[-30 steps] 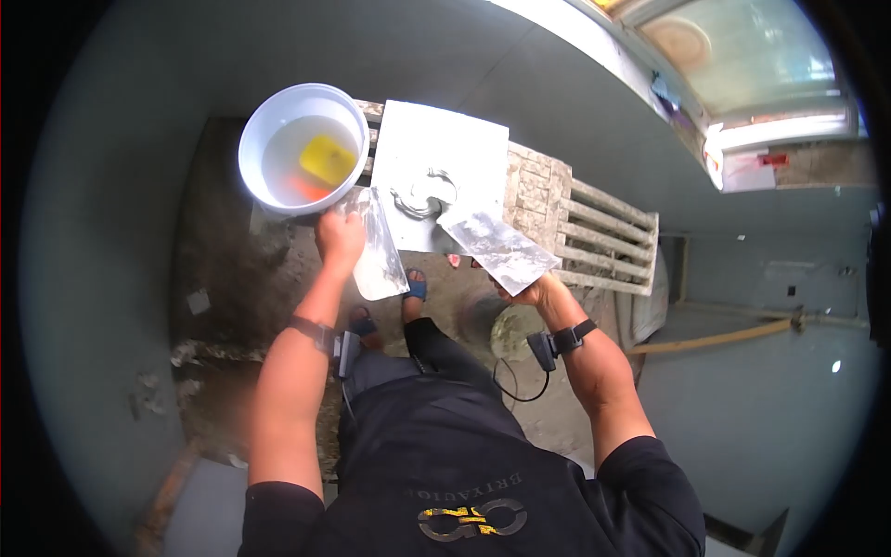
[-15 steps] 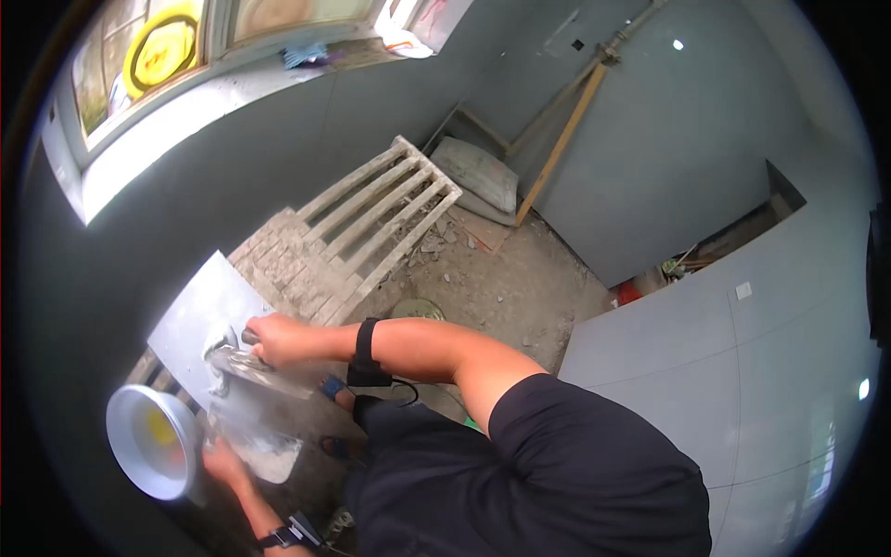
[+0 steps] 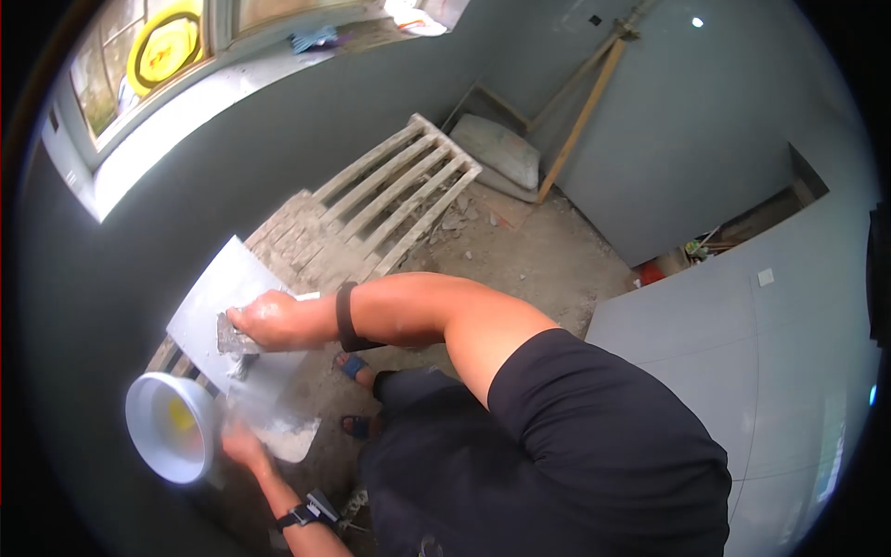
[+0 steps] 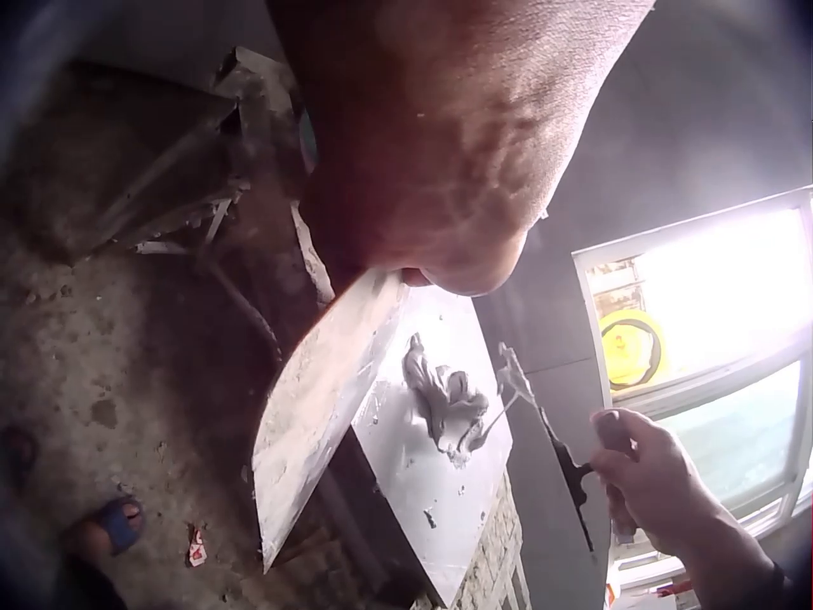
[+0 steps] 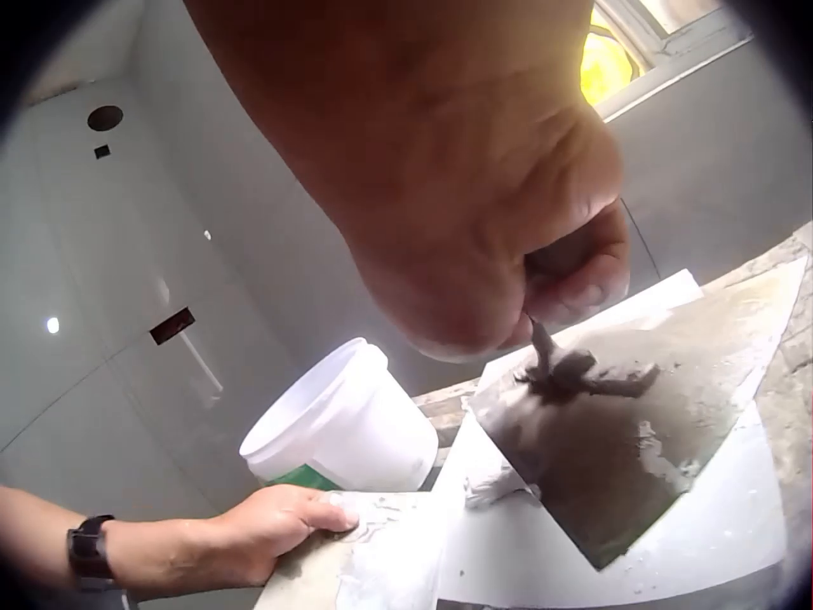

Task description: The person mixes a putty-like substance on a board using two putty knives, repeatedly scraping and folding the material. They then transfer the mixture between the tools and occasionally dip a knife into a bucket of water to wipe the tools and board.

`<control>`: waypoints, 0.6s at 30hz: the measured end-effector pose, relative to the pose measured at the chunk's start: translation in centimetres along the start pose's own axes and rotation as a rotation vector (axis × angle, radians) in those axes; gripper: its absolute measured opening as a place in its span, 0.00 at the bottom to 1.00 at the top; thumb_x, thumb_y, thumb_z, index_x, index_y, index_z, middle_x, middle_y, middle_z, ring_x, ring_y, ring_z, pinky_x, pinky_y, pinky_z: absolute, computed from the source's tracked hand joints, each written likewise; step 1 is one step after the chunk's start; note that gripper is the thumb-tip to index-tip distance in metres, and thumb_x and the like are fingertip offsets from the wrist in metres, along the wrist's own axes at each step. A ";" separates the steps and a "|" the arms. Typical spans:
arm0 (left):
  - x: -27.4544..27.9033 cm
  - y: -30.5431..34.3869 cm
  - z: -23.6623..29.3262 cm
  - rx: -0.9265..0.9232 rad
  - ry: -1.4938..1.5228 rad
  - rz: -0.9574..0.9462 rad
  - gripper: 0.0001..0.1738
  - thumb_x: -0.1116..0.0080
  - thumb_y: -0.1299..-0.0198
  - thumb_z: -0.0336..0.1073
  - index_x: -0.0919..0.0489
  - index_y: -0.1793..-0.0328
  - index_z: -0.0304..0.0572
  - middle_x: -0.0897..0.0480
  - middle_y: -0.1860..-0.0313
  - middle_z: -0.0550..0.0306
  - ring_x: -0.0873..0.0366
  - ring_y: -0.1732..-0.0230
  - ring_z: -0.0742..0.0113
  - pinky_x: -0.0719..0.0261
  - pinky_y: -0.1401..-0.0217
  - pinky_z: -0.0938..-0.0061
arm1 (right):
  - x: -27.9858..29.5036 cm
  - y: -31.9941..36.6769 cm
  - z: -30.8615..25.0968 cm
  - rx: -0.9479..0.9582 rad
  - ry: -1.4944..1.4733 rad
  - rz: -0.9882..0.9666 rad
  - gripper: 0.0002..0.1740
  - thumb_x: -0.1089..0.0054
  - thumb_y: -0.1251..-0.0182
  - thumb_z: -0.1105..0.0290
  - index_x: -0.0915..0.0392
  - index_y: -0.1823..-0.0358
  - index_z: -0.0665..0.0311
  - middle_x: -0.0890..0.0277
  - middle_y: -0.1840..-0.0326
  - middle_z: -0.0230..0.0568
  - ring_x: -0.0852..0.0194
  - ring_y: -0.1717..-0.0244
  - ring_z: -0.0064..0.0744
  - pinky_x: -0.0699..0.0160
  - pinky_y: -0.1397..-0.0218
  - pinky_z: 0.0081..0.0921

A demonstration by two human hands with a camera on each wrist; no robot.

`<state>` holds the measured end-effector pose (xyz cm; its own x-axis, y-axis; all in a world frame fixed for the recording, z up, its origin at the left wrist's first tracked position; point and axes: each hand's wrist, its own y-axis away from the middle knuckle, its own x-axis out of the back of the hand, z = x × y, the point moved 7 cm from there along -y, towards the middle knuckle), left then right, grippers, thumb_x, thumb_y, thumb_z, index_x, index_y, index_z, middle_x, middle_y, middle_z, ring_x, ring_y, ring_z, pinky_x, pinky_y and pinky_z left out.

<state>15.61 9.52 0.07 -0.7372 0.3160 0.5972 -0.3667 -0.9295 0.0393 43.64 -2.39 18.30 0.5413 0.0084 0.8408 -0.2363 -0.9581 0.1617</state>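
The left hand (image 5: 261, 531), with a dark band at its wrist, grips the end of a flat plate (image 4: 324, 394), thumb on the upper face; the plate carries smeared white paste and is held on the person's side of the bench's near long edge, close to the board. Near this hand, at one end of the bench, is a white bucket (image 5: 381, 439) with something yellow (image 3: 182, 415) inside

Next comes the white board (image 3: 209, 295), lying across the bench toward the bucket end. A lump of grey-white paste (image 4: 447, 404) sits on its middle, with small specks around it. Over the board, the right hand (image 3: 274, 318) is closed round the handle of a trowel (image 5: 597, 477); the metal blade is streaked, with paste on it. Whether the blade touches the board, I cannot tell

Past the board, the bench (image 3: 306, 237) shows crusted planks, then open slats out to its far end. Beyond that end's corner lie stacked sacks (image 3: 497, 153), and a wooden pole (image 3: 585, 116) leans by them. A blue cloth (image 3: 314, 39) lies on the windowsill (image 3: 186, 119)
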 end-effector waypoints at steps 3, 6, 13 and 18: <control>0.5 0.8 0.5 0.039 -0.002 -0.043 0.15 0.39 0.38 0.32 0.16 0.48 0.31 0.13 0.56 0.42 0.16 0.57 0.50 0.22 0.49 0.57 | -1.7 0.0 2.0 0.001 -0.250 0.026 0.24 0.68 0.20 0.58 0.24 0.45 0.66 0.18 0.53 0.59 0.21 0.47 0.56 0.26 0.40 0.44; 3.8 2.1 7.1 0.065 -0.035 0.115 0.18 0.32 0.46 0.38 0.16 0.54 0.29 0.12 0.62 0.42 0.14 0.60 0.49 0.20 0.53 0.57 | -3.5 -1.5 3.3 0.154 0.034 -0.006 0.22 0.67 0.22 0.58 0.22 0.51 0.60 0.18 0.54 0.58 0.19 0.49 0.56 0.24 0.43 0.47; 2.7 2.3 2.5 0.084 0.070 0.280 0.15 0.38 0.48 0.33 0.15 0.56 0.30 0.13 0.64 0.41 0.13 0.60 0.49 0.20 0.51 0.61 | -3.5 1.5 7.5 -0.353 -0.355 -0.165 0.13 0.47 0.33 0.69 0.21 0.53 0.68 0.16 0.60 0.55 0.14 0.59 0.45 0.17 0.58 0.42; 2.3 1.9 2.4 0.056 0.101 0.262 0.15 0.41 0.49 0.31 0.15 0.56 0.31 0.12 0.65 0.44 0.13 0.61 0.56 0.20 0.52 0.65 | -10.7 7.4 8.8 -0.849 -1.674 -0.325 0.16 0.48 0.26 0.59 0.20 0.55 0.66 0.15 0.62 0.42 0.13 0.67 0.31 0.11 0.67 0.31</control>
<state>14.54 8.04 3.43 -0.8565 0.0788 0.5101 -0.1268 -0.9901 -0.0600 43.22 -12.11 5.95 0.6320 -0.6108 -0.4769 0.0247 -0.5992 0.8002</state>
